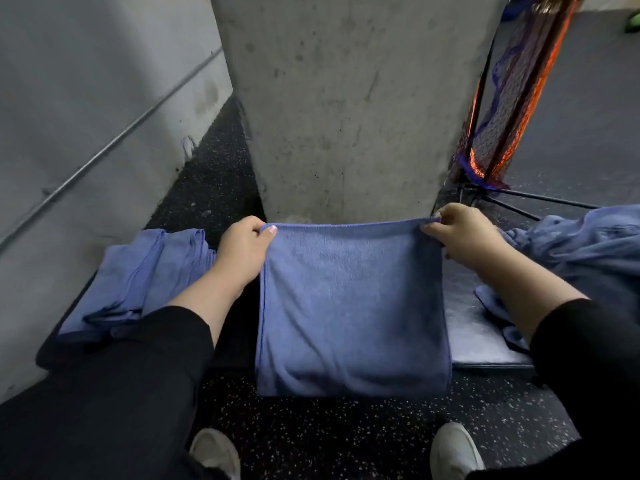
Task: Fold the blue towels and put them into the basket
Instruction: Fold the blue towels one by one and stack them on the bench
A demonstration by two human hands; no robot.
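A blue towel [353, 306] hangs doubled over in front of me, its fold at the bottom above the floor. My left hand [242, 251] pinches its upper left corner and my right hand [464, 233] pinches its upper right corner, holding the top edge taut. To the left lies a stack of folded blue towels [138, 282] in a dark container whose edge [48, 355] barely shows. To the right is a heap of loose blue towels [588, 247].
A concrete pillar [346, 109] rises straight ahead, a grey wall [86, 98] on the left. An orange and dark mesh net on a metal stand [502, 109] is at the right. A pale mat [478, 334] lies under the loose towels. My shoes [214, 452] stand on speckled black floor.
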